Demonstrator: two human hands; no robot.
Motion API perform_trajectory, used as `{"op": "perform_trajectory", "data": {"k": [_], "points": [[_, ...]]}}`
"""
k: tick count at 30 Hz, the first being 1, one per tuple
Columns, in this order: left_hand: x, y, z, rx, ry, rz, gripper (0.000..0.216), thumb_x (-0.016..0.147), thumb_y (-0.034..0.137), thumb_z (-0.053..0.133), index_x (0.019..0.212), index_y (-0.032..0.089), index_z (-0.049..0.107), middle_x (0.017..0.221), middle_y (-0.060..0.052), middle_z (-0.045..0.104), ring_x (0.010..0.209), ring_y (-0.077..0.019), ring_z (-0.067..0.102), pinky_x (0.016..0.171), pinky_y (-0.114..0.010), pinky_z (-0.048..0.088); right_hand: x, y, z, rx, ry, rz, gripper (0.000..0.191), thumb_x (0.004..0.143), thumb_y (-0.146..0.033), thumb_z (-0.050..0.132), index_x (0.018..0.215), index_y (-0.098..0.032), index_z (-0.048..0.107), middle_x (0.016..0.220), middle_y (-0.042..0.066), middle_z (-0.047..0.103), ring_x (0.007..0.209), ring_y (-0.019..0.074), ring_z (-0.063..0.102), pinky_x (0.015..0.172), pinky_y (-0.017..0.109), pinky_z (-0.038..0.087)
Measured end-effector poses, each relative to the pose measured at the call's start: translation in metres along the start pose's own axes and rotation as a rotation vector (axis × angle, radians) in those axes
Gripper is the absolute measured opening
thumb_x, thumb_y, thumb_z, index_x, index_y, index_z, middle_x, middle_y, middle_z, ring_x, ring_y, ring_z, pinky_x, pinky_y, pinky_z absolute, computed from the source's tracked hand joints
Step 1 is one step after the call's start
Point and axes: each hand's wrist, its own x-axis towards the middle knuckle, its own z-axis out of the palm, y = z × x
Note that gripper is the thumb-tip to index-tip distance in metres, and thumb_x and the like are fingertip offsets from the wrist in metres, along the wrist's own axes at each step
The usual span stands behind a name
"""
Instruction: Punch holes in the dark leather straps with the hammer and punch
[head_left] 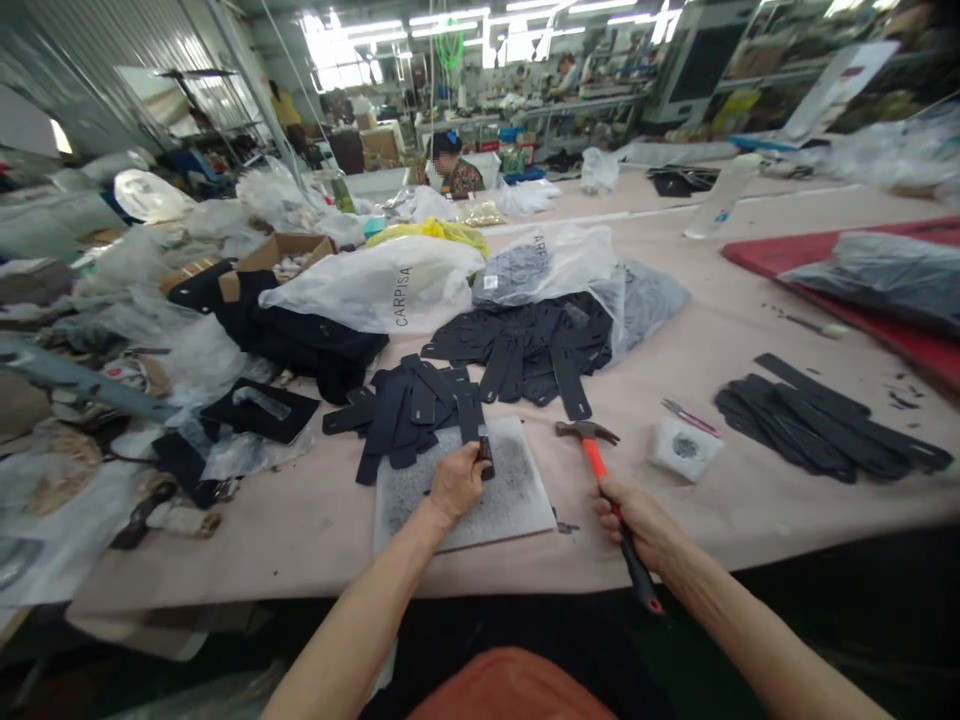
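Note:
My right hand (634, 520) is closed around the orange and black handle of a claw hammer (594, 455), its head raised to the right of a speckled white board (525, 490). On that board my left hand (456, 482) has its fingers pinched on a short dark tool that looks like a hand punch (484, 450). The tool stands over the end of a dark strap (469, 410); its lower tip cannot be made out. More dark straps (409, 405) lie in a loose pile at the board's far left edge.
Dark straps with slotted ends (574, 385) spill from a plastic bag (652, 295) behind the board. To the right are a white block (684, 450) with tweezers (690, 415) on it and another pile of straps (817, 425). Plastic bags and boxes crowd the left.

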Motion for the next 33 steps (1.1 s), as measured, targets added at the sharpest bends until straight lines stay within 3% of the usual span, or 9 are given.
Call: {"op": "perform_trajectory", "data": {"k": [5,10,13,19,23,26,28,31,33], "points": [[-0.001,-0.001,0.002,0.008,0.012,-0.01,0.008,0.085,0.015,0.055,0.09,0.02,0.058,0.083,-0.005,0.07,0.081,-0.0203,0.068,0.071,-0.029,0.051,-0.041,-0.035,0.023,-0.349,0.054,-0.327,0.027,0.091,-0.044,0.043,0.08,-0.021,0.049,0.054,-0.008,0.041,0.036,0.0064,0.032,0.033,0.019,0.024],[-0.001,-0.004,0.005,0.044,0.008,-0.015,0.005,0.086,0.018,0.054,0.088,0.021,0.057,0.08,-0.005,0.069,0.078,-0.0207,0.067,0.07,-0.03,0.051,-0.123,-0.099,0.045,-0.84,0.222,-1.063,0.033,0.093,-0.049,0.041,0.078,-0.021,0.051,0.055,-0.004,0.046,0.045,0.0107,0.042,0.044,0.024,0.031],[-0.001,-0.004,0.005,0.048,0.006,-0.013,0.005,0.086,0.018,0.053,0.087,0.021,0.057,0.08,-0.005,0.069,0.077,-0.0205,0.067,0.069,-0.03,0.05,-0.143,-0.105,0.056,-1.038,0.306,-1.311,0.03,0.095,-0.043,0.037,0.076,-0.022,0.048,0.055,-0.002,0.048,0.046,0.0121,0.043,0.048,0.027,0.028],[0.0,-0.006,0.005,0.035,0.014,-0.005,0.005,0.086,0.018,0.053,0.086,0.02,0.056,0.079,-0.005,0.069,0.077,-0.0207,0.068,0.068,-0.03,0.05,-0.132,-0.097,0.059,-1.547,0.109,-1.172,0.024,0.094,-0.037,0.043,0.074,-0.022,0.047,0.052,-0.001,0.047,0.041,0.0115,0.033,0.047,0.03,0.014],[0.0,-0.005,0.005,0.04,0.001,0.0,0.006,0.086,0.018,0.052,0.088,0.02,0.057,0.082,-0.006,0.07,0.079,-0.0213,0.068,0.07,-0.03,0.05,-0.161,-0.118,0.064,-1.196,0.223,-1.356,0.024,0.095,-0.039,0.041,0.079,-0.023,0.049,0.055,-0.003,0.048,0.045,0.0121,0.041,0.048,0.027,0.023],[0.0,-0.005,0.005,0.051,-0.002,0.003,0.007,0.087,0.018,0.052,0.089,0.02,0.058,0.083,-0.006,0.07,0.079,-0.0212,0.068,0.07,-0.031,0.05,-0.161,-0.112,0.069,-0.924,0.272,-1.478,0.024,0.097,-0.037,0.035,0.085,-0.023,0.05,0.058,-0.002,0.049,0.047,0.013,0.045,0.049,0.027,0.029],[0.0,-0.005,0.005,0.048,-0.001,-0.004,0.007,0.086,0.018,0.052,0.089,0.021,0.058,0.08,-0.005,0.069,0.078,-0.0206,0.068,0.069,-0.03,0.05,-0.148,-0.103,0.069,-1.096,0.164,-1.436,0.025,0.095,-0.036,0.037,0.077,-0.022,0.048,0.054,-0.002,0.047,0.042,0.0121,0.039,0.046,0.028,0.023],[-0.001,-0.006,0.007,0.037,0.001,-0.01,0.007,0.086,0.018,0.053,0.087,0.021,0.058,0.077,-0.004,0.069,0.075,-0.0198,0.067,0.067,-0.029,0.049,-0.14,-0.107,0.064,-1.428,0.027,-1.235,0.027,0.091,-0.036,0.045,0.068,-0.023,0.044,0.049,-0.003,0.043,0.04,0.0108,0.03,0.045,0.03,0.015],[-0.001,-0.007,0.008,0.025,0.006,-0.006,0.006,0.086,0.018,0.053,0.088,0.021,0.058,0.079,-0.004,0.069,0.077,-0.0199,0.067,0.069,-0.029,0.05,-0.151,-0.12,0.062,-1.32,0.081,-1.248,0.027,0.092,-0.038,0.046,0.069,-0.023,0.046,0.051,-0.003,0.043,0.042,0.0114,0.032,0.046,0.029,0.018]]}}
